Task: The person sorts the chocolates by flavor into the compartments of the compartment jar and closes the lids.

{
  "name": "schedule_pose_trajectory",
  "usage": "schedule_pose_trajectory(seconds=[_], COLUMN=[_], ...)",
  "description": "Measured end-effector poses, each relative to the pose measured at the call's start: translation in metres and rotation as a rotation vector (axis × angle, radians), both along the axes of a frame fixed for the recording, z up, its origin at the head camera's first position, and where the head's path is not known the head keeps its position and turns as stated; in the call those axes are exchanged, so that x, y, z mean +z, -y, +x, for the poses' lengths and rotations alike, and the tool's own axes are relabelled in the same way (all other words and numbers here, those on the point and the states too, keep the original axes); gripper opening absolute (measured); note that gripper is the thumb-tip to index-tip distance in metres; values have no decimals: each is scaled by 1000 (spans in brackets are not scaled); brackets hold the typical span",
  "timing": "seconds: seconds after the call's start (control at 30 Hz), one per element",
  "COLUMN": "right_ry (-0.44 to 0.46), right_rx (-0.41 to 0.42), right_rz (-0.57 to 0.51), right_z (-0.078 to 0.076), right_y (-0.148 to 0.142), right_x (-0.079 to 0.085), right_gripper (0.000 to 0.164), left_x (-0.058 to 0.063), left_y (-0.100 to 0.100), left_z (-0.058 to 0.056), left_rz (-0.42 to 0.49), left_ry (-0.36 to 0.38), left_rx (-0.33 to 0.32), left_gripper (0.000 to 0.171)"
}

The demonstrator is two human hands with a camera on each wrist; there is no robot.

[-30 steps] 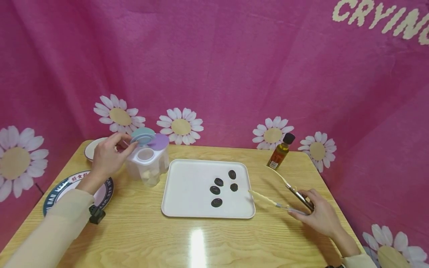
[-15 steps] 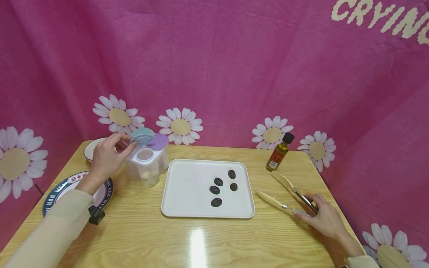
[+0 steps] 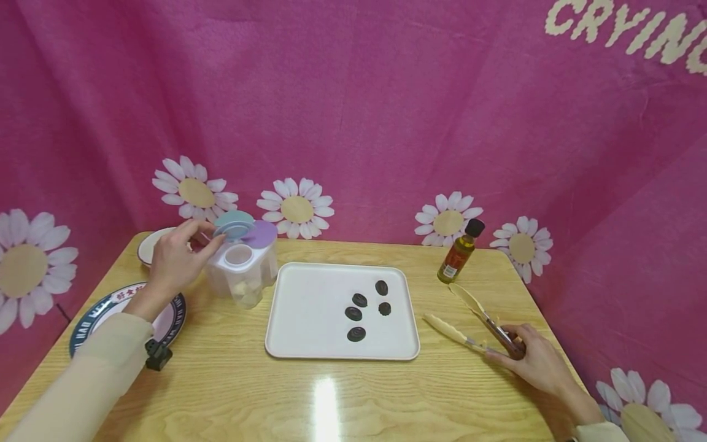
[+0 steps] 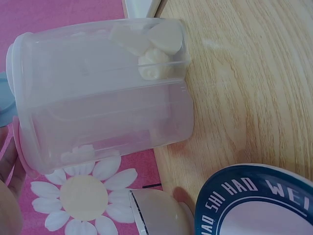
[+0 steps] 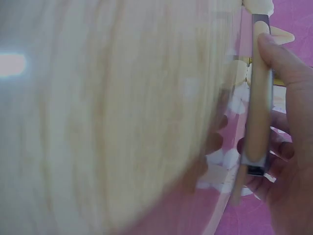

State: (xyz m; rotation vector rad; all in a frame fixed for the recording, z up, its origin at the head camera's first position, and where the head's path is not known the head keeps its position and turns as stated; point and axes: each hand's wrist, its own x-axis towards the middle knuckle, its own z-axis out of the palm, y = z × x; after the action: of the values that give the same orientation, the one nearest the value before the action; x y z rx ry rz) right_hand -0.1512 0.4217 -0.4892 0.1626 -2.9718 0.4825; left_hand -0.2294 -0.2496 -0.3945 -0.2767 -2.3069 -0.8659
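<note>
At the back left, my left hand (image 3: pixel 179 255) pinches the raised teal lid (image 3: pixel 234 226) of a clear multi-compartment storage box (image 3: pixel 259 265). The round opening beneath that lid is uncovered. Pale pieces (image 4: pixel 156 61) lie at the bottom of one compartment in the left wrist view. On the right, my right hand (image 3: pixel 538 363) grips the tongs (image 3: pixel 499 336) by their metal handles. The tongs' cream arms are spread apart with nothing between them, pointing at the table between tray and bottle. Several dark oval pieces (image 3: pixel 354 314) lie on the right half of the white tray (image 3: pixel 309 307).
A bottle with a black cap (image 3: pixel 461 252) stands at the back right, beyond the tong tips. Under my left forearm lies a patterned plate (image 3: pixel 179 316), with a small white bowl (image 3: pixel 150 247) behind it. A pink curtain (image 3: pixel 353 123) hangs behind the table.
My right hand has moved slightly right and lower with the tongs; their tips have shifted off the tray's right edge. My left hand has stayed on the lid.
</note>
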Motion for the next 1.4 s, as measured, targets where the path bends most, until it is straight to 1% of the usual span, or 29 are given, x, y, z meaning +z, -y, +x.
schedule_pose_trajectory(seconds=[0.13, 0.2, 0.27, 0.37, 0.47, 0.53, 0.63, 0.73, 0.8, 0.87, 0.93, 1.13, 1.2, 1.33, 1.4], right_ry=[41, 35, 1, -106, -201, -238, -258, -247, -222, -198, -199, -293, -325, -364, -362], right_rx=[6, 18, 31, 75, 132, 174, 227, 278, 309, 344, 392, 596, 656, 752, 772], right_rz=[13, 13, 10, 4, 8, 3, -19, -41, -59, -91, -128, -250, -269, -299, -323], right_z=[3, 6, 10, 13, 13, 11, 6, -4, -11, -19, -28, -55, -65, -83, -90], right_y=[2, 3, 6, 11, 21, 31, 50, 74, 92, 111, 132, 200, 222, 264, 283], right_x=[2, 4, 8, 16, 26, 32, 40, 46, 50, 55, 59, 68, 71, 78, 81], right_gripper=[69, 69, 67, 61, 56, 53, 50, 47, 45, 44, 43, 34, 33, 31, 31], left_x=[0, 0, 0, -1, -2, -2, -1, -1, -1, -1, -1, 0, -1, -1, -2], left_y=[-1, -1, -1, 0, 0, 0, 0, 0, 0, 0, -1, 0, 0, 1, 1], left_z=[1, 1, 1, 1, 1, 1, 1, 1, 1, 1, 1, 3, 4, 4, 5], left_rz=[-1, -4, -4, -3, -2, -2, -6, -4, -2, -3, -6, -15, -17, -26, -30], left_ry=[6, 10, 16, 24, 26, 24, 17, 21, 24, 26, 27, 27, 21, 4, -5], left_rx=[5, 7, 5, 6, 9, 10, 7, 6, 6, 4, 2, -8, -11, -17, -20], left_gripper=[21, 21, 21, 22, 22, 22, 21, 22, 22, 21, 21, 21, 21, 22, 22])
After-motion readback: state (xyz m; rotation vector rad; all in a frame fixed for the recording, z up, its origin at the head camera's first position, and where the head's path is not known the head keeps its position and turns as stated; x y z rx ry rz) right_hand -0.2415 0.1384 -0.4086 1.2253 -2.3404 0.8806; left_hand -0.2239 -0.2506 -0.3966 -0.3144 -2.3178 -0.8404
